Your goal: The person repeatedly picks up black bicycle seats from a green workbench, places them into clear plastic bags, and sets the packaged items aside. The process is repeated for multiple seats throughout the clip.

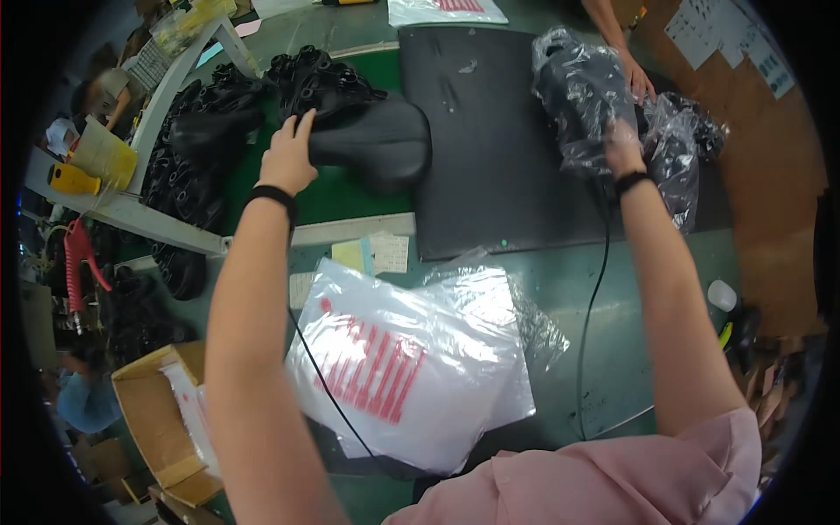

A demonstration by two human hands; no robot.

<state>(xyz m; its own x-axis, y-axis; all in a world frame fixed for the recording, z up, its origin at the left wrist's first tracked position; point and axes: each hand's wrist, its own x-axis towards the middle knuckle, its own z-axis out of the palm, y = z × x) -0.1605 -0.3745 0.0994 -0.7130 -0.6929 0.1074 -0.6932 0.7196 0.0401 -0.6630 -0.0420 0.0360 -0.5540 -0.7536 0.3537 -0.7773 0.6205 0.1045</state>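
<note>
My left hand [290, 159] is at the narrow nose of a black bicycle saddle [381, 144], gripping it with the fingertips over the top; the thumb is hidden. The saddle's broad end points right, over the edge of a black mat. On the right, a dark saddle in a clear plastic bag [573, 92] lies on the mat, and my right hand [623, 150] grasps the bag's near right side, its fingers partly blurred. Beside it is a second clear bag [672, 153] with something dark in it. A co-worker's hand [637, 80] reaches in from the top right, close to both bags.
Piles of black saddles [188, 184] fill the left side beside a pale frame rail [166, 229]. Flat printed plastic bags [402, 359] lie nearest me on the green table. A red air gun [79, 262] hangs left, above an open cardboard box [144, 394]. Thin black cords run from both wrists.
</note>
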